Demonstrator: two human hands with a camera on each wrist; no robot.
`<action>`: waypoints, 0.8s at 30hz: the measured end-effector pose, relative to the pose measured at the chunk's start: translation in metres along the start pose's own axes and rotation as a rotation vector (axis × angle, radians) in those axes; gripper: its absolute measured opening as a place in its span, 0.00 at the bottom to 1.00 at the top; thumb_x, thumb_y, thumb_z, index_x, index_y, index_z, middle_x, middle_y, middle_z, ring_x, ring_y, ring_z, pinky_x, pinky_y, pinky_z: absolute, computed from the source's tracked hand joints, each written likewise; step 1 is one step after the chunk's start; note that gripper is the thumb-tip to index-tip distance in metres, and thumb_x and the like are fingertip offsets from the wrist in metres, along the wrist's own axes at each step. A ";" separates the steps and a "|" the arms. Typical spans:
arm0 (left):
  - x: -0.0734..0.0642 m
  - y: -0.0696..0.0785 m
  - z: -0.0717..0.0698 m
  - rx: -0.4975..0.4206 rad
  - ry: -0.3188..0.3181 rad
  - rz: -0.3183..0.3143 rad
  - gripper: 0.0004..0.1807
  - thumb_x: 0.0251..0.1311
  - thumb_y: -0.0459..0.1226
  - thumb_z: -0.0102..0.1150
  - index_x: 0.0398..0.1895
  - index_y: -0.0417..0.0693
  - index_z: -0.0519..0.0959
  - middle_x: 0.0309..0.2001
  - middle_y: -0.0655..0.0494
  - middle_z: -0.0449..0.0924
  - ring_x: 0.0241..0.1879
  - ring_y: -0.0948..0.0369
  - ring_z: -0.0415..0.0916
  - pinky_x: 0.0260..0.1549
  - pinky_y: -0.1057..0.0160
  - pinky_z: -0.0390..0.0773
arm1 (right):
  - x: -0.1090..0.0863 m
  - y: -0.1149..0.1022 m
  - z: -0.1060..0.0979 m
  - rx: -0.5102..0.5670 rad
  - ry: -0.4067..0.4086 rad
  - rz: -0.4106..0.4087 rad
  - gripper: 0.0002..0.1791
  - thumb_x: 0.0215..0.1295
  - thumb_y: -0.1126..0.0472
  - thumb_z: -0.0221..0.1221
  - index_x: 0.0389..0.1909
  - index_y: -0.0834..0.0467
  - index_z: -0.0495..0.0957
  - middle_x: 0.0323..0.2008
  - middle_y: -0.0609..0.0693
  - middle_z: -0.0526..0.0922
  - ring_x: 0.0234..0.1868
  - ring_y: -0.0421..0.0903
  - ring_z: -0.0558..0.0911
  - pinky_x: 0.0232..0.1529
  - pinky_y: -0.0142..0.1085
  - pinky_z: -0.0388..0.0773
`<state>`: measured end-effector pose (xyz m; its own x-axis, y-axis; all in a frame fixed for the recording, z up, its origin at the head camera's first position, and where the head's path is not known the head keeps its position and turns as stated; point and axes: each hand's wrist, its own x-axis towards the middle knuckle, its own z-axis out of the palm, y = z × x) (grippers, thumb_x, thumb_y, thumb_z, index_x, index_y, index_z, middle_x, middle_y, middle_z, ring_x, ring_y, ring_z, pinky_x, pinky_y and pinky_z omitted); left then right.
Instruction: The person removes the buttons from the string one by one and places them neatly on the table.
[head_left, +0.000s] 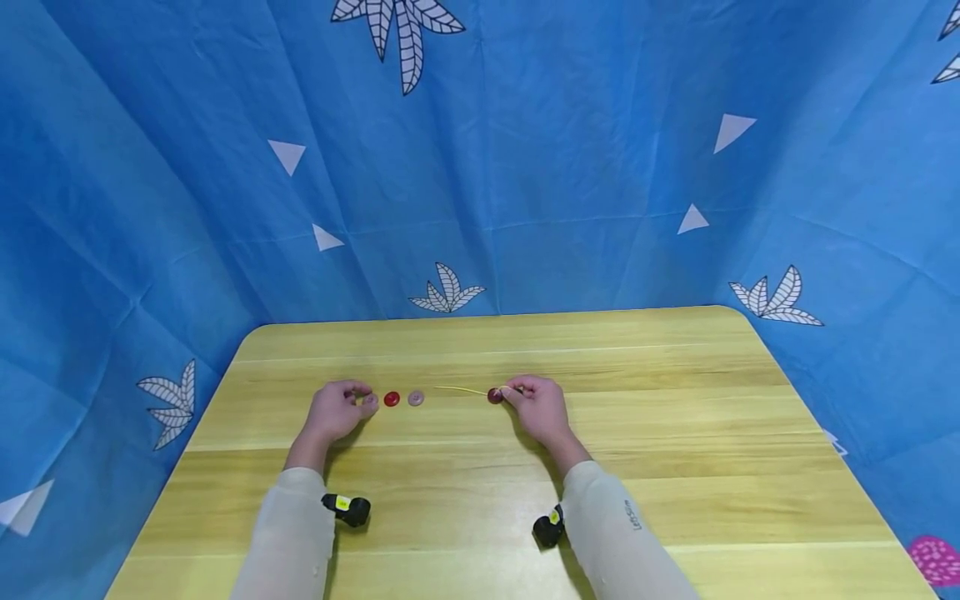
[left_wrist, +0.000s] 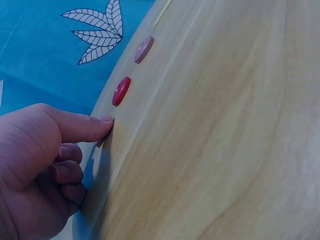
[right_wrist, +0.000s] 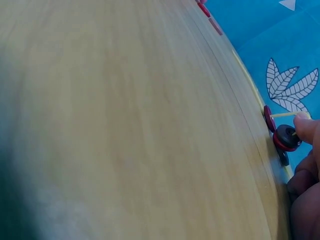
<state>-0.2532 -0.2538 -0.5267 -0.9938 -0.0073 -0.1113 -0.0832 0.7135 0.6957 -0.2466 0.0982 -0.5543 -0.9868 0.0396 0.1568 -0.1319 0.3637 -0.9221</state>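
My left hand [head_left: 336,410] is at the left end of a row of buttons, its thumb and forefinger at a pale pink button [head_left: 370,400] on the table. Next to it lie a red button [head_left: 392,399] and a mauve button [head_left: 416,398]. My right hand [head_left: 538,408] pinches a yellow cord [head_left: 461,389], whose free end stretches left along the wood. Against the right fingertips sits a dark red button [right_wrist: 269,118] with the cord running from it. A black button [right_wrist: 287,134] with a red one behind it hangs by the thumb, above another dark button [right_wrist: 283,156].
The wooden table [head_left: 450,483] runs back to a blue patterned curtain [head_left: 525,167]. Black wrist cameras [head_left: 352,510] are strapped at both sleeves, close over the tabletop.
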 end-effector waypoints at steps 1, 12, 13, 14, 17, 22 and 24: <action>0.000 0.000 -0.001 -0.011 0.001 -0.006 0.19 0.63 0.41 0.67 0.53 0.41 0.82 0.48 0.44 0.78 0.47 0.49 0.71 0.45 0.51 0.71 | 0.000 0.000 0.000 0.002 0.000 -0.002 0.04 0.61 0.62 0.69 0.29 0.58 0.87 0.12 0.43 0.62 0.17 0.40 0.60 0.24 0.34 0.60; 0.001 0.013 -0.001 -0.131 0.122 -0.025 0.22 0.64 0.39 0.64 0.58 0.38 0.79 0.24 0.55 0.64 0.26 0.56 0.65 0.35 0.57 0.67 | 0.000 -0.001 -0.002 0.018 -0.006 -0.006 0.04 0.62 0.63 0.69 0.28 0.58 0.87 0.12 0.43 0.63 0.18 0.41 0.62 0.26 0.35 0.62; 0.001 0.015 -0.001 -0.144 0.134 -0.020 0.21 0.65 0.39 0.64 0.58 0.37 0.79 0.24 0.55 0.63 0.26 0.56 0.65 0.36 0.56 0.68 | 0.000 -0.002 -0.002 0.017 -0.005 -0.005 0.04 0.62 0.63 0.69 0.29 0.58 0.87 0.12 0.43 0.63 0.18 0.41 0.61 0.26 0.36 0.62; 0.001 0.017 -0.001 -0.157 0.142 -0.013 0.21 0.65 0.39 0.63 0.58 0.37 0.79 0.24 0.55 0.63 0.25 0.56 0.65 0.37 0.56 0.68 | 0.000 -0.002 -0.002 0.017 -0.005 -0.003 0.04 0.62 0.63 0.69 0.29 0.58 0.88 0.12 0.43 0.62 0.18 0.41 0.61 0.26 0.36 0.61; 0.003 0.024 0.000 -0.178 0.158 0.016 0.21 0.65 0.39 0.63 0.58 0.37 0.79 0.24 0.54 0.63 0.22 0.56 0.65 0.34 0.57 0.70 | 0.000 -0.002 -0.003 0.022 -0.001 0.005 0.03 0.62 0.63 0.69 0.30 0.58 0.88 0.11 0.43 0.61 0.17 0.41 0.60 0.25 0.36 0.60; 0.006 0.039 0.004 -0.241 0.138 0.055 0.20 0.65 0.37 0.64 0.58 0.38 0.78 0.25 0.54 0.61 0.17 0.57 0.68 0.19 0.62 0.69 | -0.001 -0.001 -0.002 0.032 -0.001 0.007 0.03 0.62 0.62 0.69 0.31 0.59 0.88 0.11 0.43 0.61 0.17 0.41 0.60 0.25 0.35 0.60; 0.007 0.046 0.008 -0.241 0.130 0.079 0.20 0.65 0.37 0.65 0.57 0.39 0.79 0.24 0.54 0.60 0.17 0.58 0.66 0.20 0.61 0.67 | -0.002 -0.001 -0.002 0.034 0.000 0.002 0.04 0.62 0.63 0.69 0.31 0.59 0.88 0.11 0.43 0.61 0.17 0.41 0.60 0.25 0.35 0.61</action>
<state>-0.2638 -0.2155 -0.5010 -0.9977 -0.0594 0.0312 -0.0049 0.5282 0.8491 -0.2440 0.0997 -0.5530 -0.9872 0.0402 0.1545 -0.1326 0.3322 -0.9338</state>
